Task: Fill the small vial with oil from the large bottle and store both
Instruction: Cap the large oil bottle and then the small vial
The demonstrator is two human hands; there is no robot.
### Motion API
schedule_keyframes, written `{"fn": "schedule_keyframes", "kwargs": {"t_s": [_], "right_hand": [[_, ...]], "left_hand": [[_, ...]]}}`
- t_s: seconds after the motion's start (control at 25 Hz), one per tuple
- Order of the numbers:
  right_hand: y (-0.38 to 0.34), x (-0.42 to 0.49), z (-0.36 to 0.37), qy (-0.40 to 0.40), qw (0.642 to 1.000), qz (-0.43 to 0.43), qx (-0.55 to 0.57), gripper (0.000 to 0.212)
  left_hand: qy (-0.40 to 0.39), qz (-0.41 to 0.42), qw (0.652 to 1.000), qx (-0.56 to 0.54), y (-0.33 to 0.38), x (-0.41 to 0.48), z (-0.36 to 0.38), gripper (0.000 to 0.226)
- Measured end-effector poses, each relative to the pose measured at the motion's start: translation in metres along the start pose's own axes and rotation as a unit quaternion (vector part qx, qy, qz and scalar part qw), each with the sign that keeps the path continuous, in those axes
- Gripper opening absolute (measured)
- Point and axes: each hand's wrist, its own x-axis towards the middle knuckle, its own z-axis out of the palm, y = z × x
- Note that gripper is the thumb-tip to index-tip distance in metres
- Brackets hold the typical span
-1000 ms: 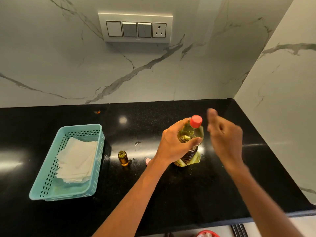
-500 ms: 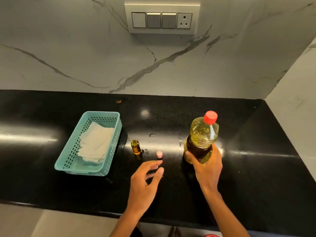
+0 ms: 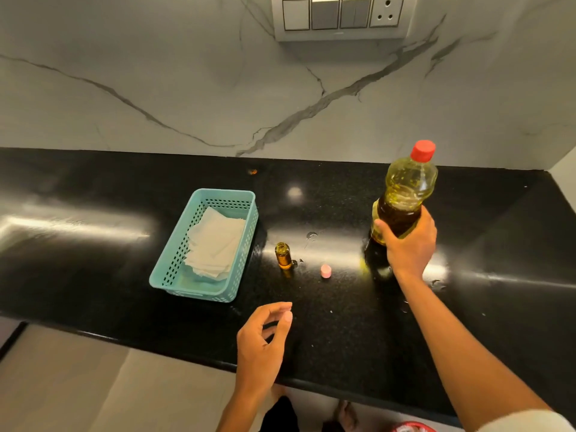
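Two bare arms reach out over the black desk (image 3: 93,275). Closest is the left grip (image 3: 261,341), which hangs above the front edge of the desk. Its fingers are loose and a little bent, and it holds nothing.

A bit farther back, a tiny pink cap (image 3: 325,271) sits alone on the desk. Just to its left stands the small vial (image 3: 283,256). It is upright, its top is open, and there is yellow-brown oil inside. A small wet spot shines beside its foot.

Left of the vial, near but not touching, is a blue-green basket (image 3: 199,295) with little holes in its walls. Some white paper sheets (image 3: 215,244) lie flat inside it.

Off to the right, well apart from the vial, the right grip (image 3: 408,244) is wrapped around the lower part of the large bottle (image 3: 405,188). The bottle is almost upright and has yellow oil in it. Its red cap (image 3: 422,150) is on top. I cannot tell if the bottle's bottom touches the desk.

Behind it all is a white marble wall (image 3: 156,88) with grey lines. High up on it is a switch panel (image 3: 339,17).
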Motion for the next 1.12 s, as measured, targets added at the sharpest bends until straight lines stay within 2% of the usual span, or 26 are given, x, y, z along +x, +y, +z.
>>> {"fn": "schedule_keyframes", "kwargs": {"t_s": [0.16, 0.28, 0.36, 0.4, 0.44, 0.48, 0.52, 0.56, 0.6, 0.68, 0.84, 0.96, 1.04, 1.12], "right_hand": [[-0.003, 0.027, 0.018, 0.003, 1.000, 0.012, -0.010, 0.082], [-0.013, 0.025, 0.020, 0.016, 0.999, 0.041, 0.002, 0.088], [-0.018, 0.000, 0.020, 0.067, 0.997, -0.022, -0.042, 0.080], [-0.020, -0.019, 0.021, 0.056, 0.994, -0.074, -0.060, 0.068], [-0.023, -0.040, 0.023, -0.004, 0.991, -0.114, -0.066, 0.057], [-0.026, -0.060, 0.026, -0.100, 0.983, -0.136, -0.078, 0.051], [-0.028, -0.078, 0.029, -0.198, 0.961, -0.154, -0.114, 0.048], [-0.025, -0.092, 0.034, -0.264, 0.935, -0.176, -0.159, 0.046], [-0.021, -0.103, 0.040, -0.292, 0.915, -0.196, -0.198, 0.044], [-0.017, -0.117, 0.049, -0.293, 0.911, -0.180, -0.229, 0.038], [-0.035, -0.118, 0.050, -0.264, 0.938, -0.135, -0.179, 0.020], [-0.072, -0.102, 0.050, -0.203, 0.967, -0.126, -0.092, 0.023], [-0.099, -0.094, 0.055, -0.220, 0.960, -0.159, -0.066, 0.026], [-0.115, -0.092, 0.063, -0.277, 0.939, -0.190, -0.076, 0.028]], "left_hand": [[-0.001, 0.014, 1.000, -0.009, -0.004, 0.017, -0.009, 0.022], [0.010, 0.007, 0.998, -0.058, -0.001, 0.040, -0.012, 0.033], [0.029, -0.022, 0.988, -0.148, 0.001, 0.057, -0.013, 0.041], [0.035, -0.038, 0.978, -0.201, 0.002, 0.066, -0.013, 0.043], [0.039, -0.054, 0.966, -0.250, 0.003, 0.074, -0.013, 0.042], [0.040, -0.069, 0.955, -0.286, 0.002, 0.083, -0.014, 0.041], [0.037, -0.083, 0.947, -0.309, 0.000, 0.090, -0.014, 0.040], [0.031, -0.092, 0.943, -0.319, -0.002, 0.095, -0.014, 0.040], [0.021, -0.094, 0.943, -0.318, -0.003, 0.100, -0.015, 0.038], [0.003, -0.087, 0.952, -0.294, -0.008, 0.106, -0.014, 0.035], [0.000, -0.051, 0.984, -0.171, -0.020, 0.115, -0.009, 0.044], [-0.042, -0.002, 0.997, -0.065, -0.030, 0.128, -0.005, 0.061], [-0.066, 0.031, 0.997, -0.021, -0.034, 0.137, -0.001, 0.066], [-0.074, 0.055, 0.996, 0.000, -0.035, 0.143, 0.002, 0.065]]}}
